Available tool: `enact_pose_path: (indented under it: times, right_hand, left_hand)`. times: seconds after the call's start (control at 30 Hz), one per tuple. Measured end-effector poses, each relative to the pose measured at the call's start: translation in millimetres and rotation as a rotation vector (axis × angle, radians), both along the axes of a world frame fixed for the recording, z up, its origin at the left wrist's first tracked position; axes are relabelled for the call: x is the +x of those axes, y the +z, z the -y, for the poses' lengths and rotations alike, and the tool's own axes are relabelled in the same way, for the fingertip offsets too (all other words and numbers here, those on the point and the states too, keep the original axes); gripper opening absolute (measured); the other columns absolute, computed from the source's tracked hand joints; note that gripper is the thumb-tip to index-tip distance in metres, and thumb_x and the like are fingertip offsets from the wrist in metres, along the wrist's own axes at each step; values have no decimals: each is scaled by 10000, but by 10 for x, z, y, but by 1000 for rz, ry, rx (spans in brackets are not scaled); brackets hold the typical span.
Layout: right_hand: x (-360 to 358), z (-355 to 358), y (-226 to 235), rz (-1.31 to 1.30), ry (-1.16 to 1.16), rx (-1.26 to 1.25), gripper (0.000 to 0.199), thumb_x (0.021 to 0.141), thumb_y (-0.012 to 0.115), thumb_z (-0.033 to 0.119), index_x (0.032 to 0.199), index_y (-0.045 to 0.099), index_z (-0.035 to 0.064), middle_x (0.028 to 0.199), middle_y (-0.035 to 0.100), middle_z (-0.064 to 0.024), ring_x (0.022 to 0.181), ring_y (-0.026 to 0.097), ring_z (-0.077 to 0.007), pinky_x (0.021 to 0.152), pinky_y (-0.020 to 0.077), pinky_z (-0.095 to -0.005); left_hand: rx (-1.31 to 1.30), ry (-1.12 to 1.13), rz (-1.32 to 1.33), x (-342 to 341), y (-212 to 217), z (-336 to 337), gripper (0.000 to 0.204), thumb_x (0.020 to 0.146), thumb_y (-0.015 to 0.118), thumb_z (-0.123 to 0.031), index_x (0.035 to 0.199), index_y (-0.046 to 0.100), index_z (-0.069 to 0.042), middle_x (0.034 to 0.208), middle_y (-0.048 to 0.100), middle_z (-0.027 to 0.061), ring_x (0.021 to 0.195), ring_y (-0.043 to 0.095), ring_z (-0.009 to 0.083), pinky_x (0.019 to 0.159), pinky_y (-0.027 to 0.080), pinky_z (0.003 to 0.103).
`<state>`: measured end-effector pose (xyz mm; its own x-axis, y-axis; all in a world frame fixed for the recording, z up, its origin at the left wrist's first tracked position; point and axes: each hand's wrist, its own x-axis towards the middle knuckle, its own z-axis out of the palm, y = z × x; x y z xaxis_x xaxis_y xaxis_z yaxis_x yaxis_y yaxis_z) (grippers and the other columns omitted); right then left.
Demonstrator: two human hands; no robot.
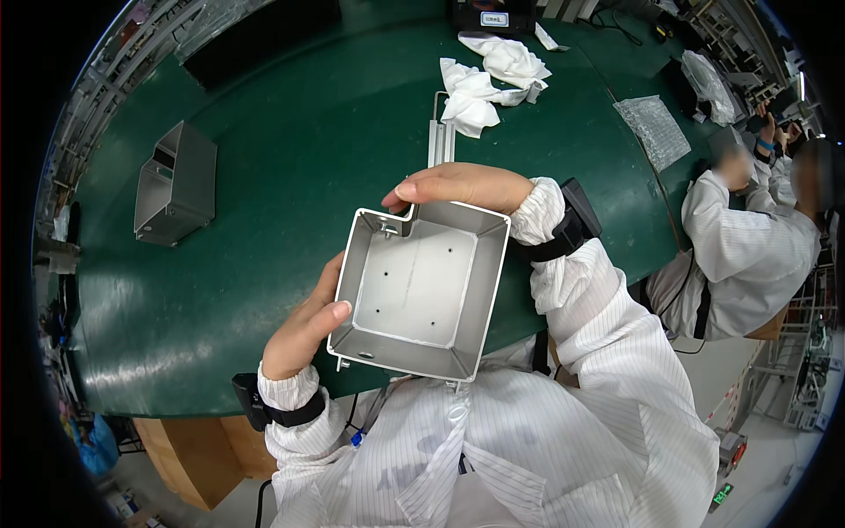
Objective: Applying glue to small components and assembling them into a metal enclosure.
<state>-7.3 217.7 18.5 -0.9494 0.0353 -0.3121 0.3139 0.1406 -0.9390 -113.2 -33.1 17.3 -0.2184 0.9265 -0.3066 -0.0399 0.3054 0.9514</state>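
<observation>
A square grey metal box point(414, 282) is held up in front of me with its open side facing me. Small holes dot its floor, and a notch with a bent lip cuts its far wall. My left hand point(304, 333) grips the left wall, thumb on the rim and fingers behind. My right hand point(466, 187) lies over the far wall near the notch, thumb and fingers closed around the edge; some fingertips are hidden. Beyond the box, a metal bar-shaped piece point(440, 145) with a bent rod lies on the green table.
A second grey metal housing point(179, 187) stands on the green table point(282, 158) at the left. Crumpled white cloths point(480, 92) lie at the back. Bubble wrap point(653, 129) rests at the right, near a seated co-worker in white point(748, 238). A cardboard box point(198, 453) sits below the table's edge.
</observation>
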Motion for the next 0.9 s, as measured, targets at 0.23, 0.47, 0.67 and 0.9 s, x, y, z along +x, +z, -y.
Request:
enact_pose_path:
  times: [0.23, 0.47, 0.67, 0.9]
  right_hand:
    - [196, -846, -149, -313, -776, 386, 312, 790, 644, 220, 1035, 653, 28, 908, 652, -93, 812, 591, -171, 757, 465, -274]
    - [414, -1712, -652, -107, -811, 747, 494, 696, 706, 126, 1161, 576, 22, 1046, 624, -137, 910, 591, -249, 850, 433, -314]
    - [456, -1678, -529, -83, -557, 605, 307, 729, 729, 142, 1008, 641, 50, 753, 584, -30, 648, 500, -99, 608, 416, -238]
    - [571, -1508, -549, -252, -616, 511, 340, 734, 759, 194, 961, 607, -9, 661, 537, 20, 586, 464, -59, 527, 366, -212]
  left_hand:
    - [-56, 110, 11, 112, -42, -7, 905, 755, 445, -579, 1369, 224, 48, 1348, 336, 257, 1277, 317, 339, 1049, 229, 384]
    - [-83, 61, -164, 216, 125, -50, 802, 839, 363, -529, 1372, 202, 48, 1342, 347, 245, 1275, 328, 332, 1047, 236, 359]
    - [-132, 86, -128, 243, 118, -13, 829, 850, 358, -581, 1368, 207, 49, 1332, 364, 243, 1270, 338, 333, 1044, 245, 355]
    - [-46, 58, -194, 251, -86, -5, 742, 904, 320, -532, 1346, 254, 61, 1283, 413, 231, 1222, 387, 330, 1016, 287, 358]
